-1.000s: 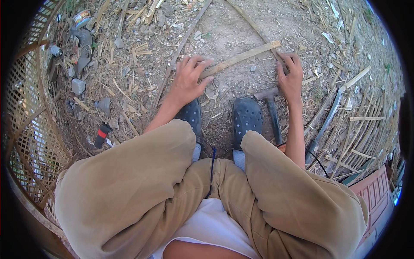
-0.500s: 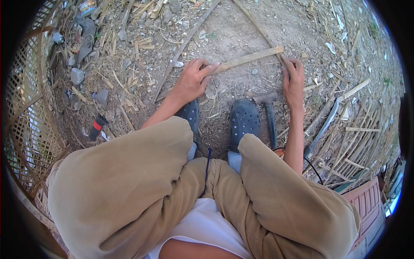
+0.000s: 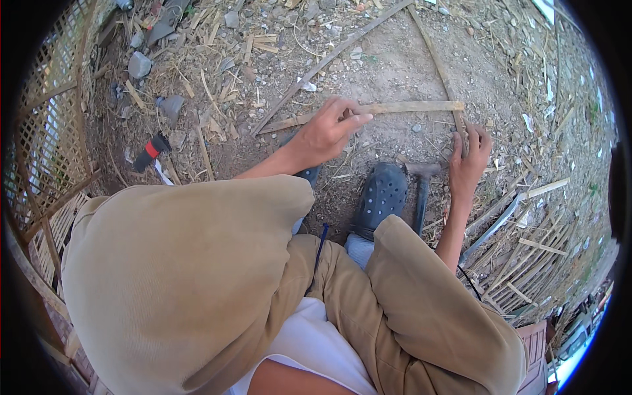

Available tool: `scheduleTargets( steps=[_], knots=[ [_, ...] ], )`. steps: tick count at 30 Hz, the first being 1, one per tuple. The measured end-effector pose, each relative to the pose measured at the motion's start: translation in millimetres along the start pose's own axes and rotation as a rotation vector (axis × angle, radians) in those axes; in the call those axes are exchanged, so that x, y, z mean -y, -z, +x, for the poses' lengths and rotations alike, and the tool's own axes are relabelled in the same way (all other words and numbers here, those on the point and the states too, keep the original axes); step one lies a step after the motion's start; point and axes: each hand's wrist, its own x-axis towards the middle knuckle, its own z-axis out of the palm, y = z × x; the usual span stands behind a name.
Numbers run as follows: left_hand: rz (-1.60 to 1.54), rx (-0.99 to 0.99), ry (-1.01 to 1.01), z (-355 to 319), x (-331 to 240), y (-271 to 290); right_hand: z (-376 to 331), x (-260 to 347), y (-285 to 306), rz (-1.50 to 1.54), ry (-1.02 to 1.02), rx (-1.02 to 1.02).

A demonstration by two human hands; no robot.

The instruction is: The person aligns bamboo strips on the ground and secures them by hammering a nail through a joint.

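A pale flat wooden strip (image 3: 415, 106) lies crosswise on the ground before my feet. My left hand (image 3: 332, 128) is on its left half, fingers bent against it; part of the strip is hidden under the hand. Two longer, darker strips, the left one (image 3: 329, 59) and the right one (image 3: 431, 52), meet at the top in a point. The crosswise strip's right end overlaps the right one, and its left end lies by the left one's lower end. My right hand (image 3: 471, 155) holds the lower end of the right strip between thumb and fingers.
A hammer (image 3: 422, 197) lies between my right clog (image 3: 382, 197) and right forearm. Farther right are a long blade (image 3: 495, 227) and a bundle of thin slats (image 3: 533, 257). Left are a black tool with a red band (image 3: 151, 151), stones (image 3: 139, 66) and a lattice panel (image 3: 56, 125).
The view has turned, so the ground appears rotated clockwise. My left hand has shifted right along the crosswise strip, showing more of its left end. My right hand stays at the right strip's lower end.
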Motion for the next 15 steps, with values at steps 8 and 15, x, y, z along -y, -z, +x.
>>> scheduleTargets(
  steps=[8, 15],
  knots=[
    [-1.122, 0.404, 1.076, -38.8, -20.2, -34.1, -41.6, 119.3, -14.7, 0.430, -0.015, 0.145],
    [-2.074, 0.201, 0.743, 8.5, -23.6, -52.2, -41.5, 189.5, -24.4, 0.244, 0.474, 0.503]
  ],
)
